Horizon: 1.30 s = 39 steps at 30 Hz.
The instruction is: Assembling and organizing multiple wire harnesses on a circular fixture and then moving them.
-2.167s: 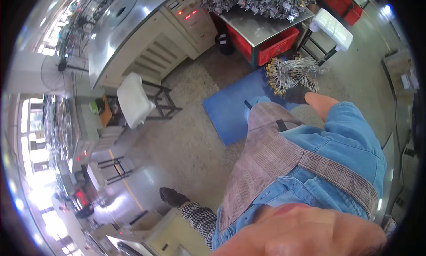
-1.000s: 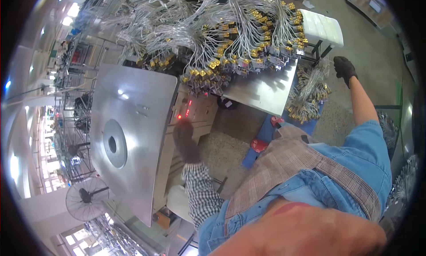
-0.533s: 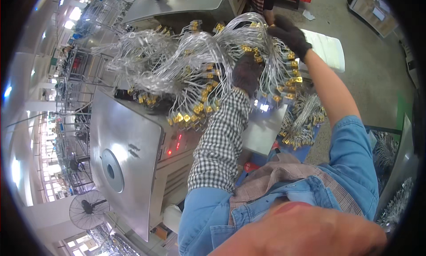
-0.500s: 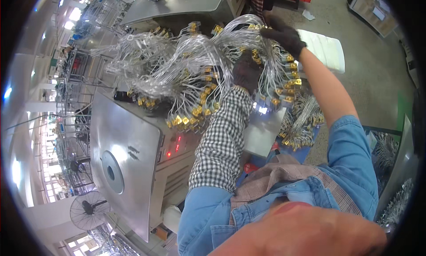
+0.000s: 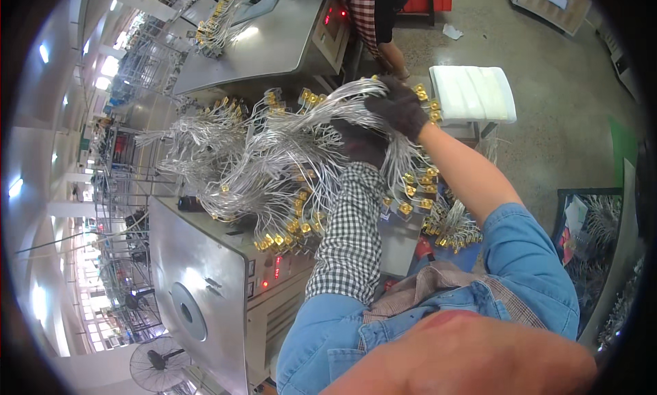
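A thick bundle of clear, silvery cables [image 5: 356, 94] with small gold-coloured connector ends is held between my two dark-gloved hands. My right hand [image 5: 402, 113] is closed over the bundle's upper right part. Lower down, my left hand [image 5: 363, 143] is closed around the same cables, its fingers partly hidden among the strands. Gold connectors [image 5: 421, 189] dangle on the right below my hands. To the left, a large heap of similar cables [image 5: 253, 155] spreads out, with more gold ends [image 5: 287, 237] along its near edge.
A metal-topped machine [image 5: 205, 278] with red indicator lights stands at left; a similar machine [image 5: 274, 46] is behind. Another person [image 5: 383, 25] stands beyond my hands. A white padded stool [image 5: 472, 94] sits to the right. More cables [image 5: 452, 227] lie below, near a grey surface [image 5: 400, 248].
My view has shifted, showing more of the far machine and the person. Both hands keep hold of the cables; my right hand has come lower and left, closer to my left hand.
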Each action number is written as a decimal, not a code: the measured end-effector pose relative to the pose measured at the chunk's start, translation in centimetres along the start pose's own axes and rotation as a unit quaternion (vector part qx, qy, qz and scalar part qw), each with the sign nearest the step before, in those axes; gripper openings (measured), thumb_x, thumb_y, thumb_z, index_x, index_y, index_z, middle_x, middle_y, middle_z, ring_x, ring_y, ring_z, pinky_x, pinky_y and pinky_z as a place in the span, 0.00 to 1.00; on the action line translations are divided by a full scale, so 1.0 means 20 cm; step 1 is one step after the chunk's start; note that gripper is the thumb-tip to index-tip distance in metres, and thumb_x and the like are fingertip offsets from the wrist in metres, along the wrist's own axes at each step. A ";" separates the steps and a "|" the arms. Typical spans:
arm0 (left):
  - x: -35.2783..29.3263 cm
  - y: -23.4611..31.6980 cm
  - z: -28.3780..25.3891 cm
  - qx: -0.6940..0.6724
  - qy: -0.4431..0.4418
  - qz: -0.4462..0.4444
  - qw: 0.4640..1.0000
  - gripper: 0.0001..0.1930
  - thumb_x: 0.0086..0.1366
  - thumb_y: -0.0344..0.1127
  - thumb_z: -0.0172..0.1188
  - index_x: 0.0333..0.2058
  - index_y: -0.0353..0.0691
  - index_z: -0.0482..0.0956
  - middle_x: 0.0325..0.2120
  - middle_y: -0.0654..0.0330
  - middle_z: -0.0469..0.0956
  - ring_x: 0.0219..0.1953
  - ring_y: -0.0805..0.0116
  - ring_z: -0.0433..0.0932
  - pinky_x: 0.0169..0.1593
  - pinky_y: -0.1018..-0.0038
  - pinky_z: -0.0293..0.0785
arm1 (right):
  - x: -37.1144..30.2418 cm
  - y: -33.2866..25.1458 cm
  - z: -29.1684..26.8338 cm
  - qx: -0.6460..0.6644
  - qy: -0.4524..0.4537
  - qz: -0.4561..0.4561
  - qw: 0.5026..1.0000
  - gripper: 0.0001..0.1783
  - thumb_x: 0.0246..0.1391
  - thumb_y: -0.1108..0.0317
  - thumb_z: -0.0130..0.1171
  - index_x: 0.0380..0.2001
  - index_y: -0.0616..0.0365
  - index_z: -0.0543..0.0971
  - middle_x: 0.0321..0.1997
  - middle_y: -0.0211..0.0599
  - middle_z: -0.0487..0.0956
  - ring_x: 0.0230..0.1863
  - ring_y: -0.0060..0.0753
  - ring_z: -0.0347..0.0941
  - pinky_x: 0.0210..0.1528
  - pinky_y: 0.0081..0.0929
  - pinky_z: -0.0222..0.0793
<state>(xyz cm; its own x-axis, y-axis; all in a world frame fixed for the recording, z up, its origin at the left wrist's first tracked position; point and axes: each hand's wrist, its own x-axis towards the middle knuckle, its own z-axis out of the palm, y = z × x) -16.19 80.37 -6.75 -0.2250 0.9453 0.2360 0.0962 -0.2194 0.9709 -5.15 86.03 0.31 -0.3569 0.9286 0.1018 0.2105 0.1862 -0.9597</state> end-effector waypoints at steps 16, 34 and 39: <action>-0.60 0.25 0.40 -0.540 -0.103 -0.238 0.801 0.24 0.66 0.44 0.38 0.55 0.35 0.57 0.51 0.52 0.64 0.53 0.62 0.62 0.57 0.62 0.52 | -1.04 0.01 -0.33 -0.197 0.269 -0.220 0.917 0.12 0.42 0.76 0.59 0.35 0.63 0.76 0.36 0.41 0.77 0.39 0.39 0.73 0.43 0.30 0.69; -1.32 0.87 0.21 -0.481 -0.031 -0.075 0.873 0.20 0.62 0.34 0.49 0.48 0.27 0.62 0.40 0.48 0.72 0.39 0.60 0.75 0.47 0.68 0.71 | -1.86 -0.39 -0.22 -0.258 0.206 -0.209 0.920 0.14 0.49 0.70 0.57 0.39 0.68 0.73 0.38 0.42 0.76 0.38 0.35 0.73 0.42 0.30 0.69; -1.66 1.14 -0.19 -0.161 0.059 0.065 0.983 0.21 0.59 0.33 0.52 0.48 0.27 0.62 0.41 0.48 0.71 0.39 0.57 0.75 0.48 0.64 0.70 | -2.00 -0.76 0.05 -0.062 0.165 -0.289 0.941 0.14 0.40 0.71 0.60 0.33 0.64 0.77 0.33 0.45 0.78 0.37 0.48 0.74 0.45 0.40 0.68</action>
<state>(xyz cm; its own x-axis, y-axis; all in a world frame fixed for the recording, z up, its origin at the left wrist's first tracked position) -10.24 43.07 7.65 -0.3433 0.8741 0.3436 -0.1761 -0.4192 0.8906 4.94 45.76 10.53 -0.1463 0.7059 0.6931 0.1802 0.7079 -0.6829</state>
